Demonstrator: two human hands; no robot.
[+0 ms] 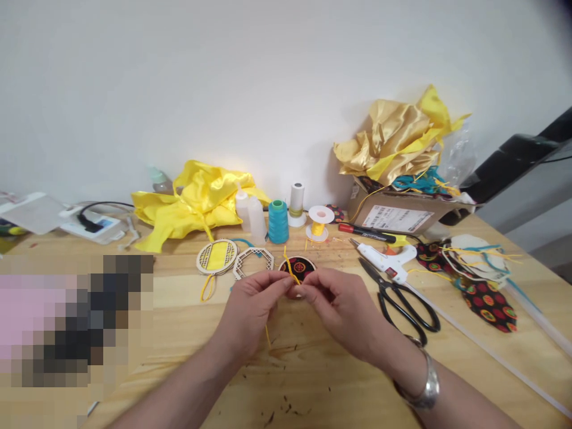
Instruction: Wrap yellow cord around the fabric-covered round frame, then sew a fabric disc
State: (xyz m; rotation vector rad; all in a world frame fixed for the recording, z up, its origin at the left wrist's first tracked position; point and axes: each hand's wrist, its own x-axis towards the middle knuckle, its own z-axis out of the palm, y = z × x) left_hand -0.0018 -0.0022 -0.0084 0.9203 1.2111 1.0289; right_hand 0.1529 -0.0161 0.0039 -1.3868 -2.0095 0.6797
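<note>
Pinched between the fingertips of my left hand [259, 301] is a yellow cord [289, 262], whose upper end sticks up and whose lower end trails below the palm. My right hand [342, 304] closes thumb and finger on the same cord, close to the left fingertips. Just behind the fingers is a round, wood-rimmed piece with black and red patterned fabric [304, 266]; my hands partly cover it. To its left lie an octagonal wooden lattice frame [269, 255] and a round lattice piece with yellow fabric [218, 255], which has a yellow loop.
Black-handled scissors [397, 298] and a white glue gun [386, 260] lie at the right. A teal thread cone [277, 223], a yellow cord spool [318, 229] and white bottles [257, 220] stand behind. Yellow cloth [201, 196] and a cardboard box [388, 208] are near the wall.
</note>
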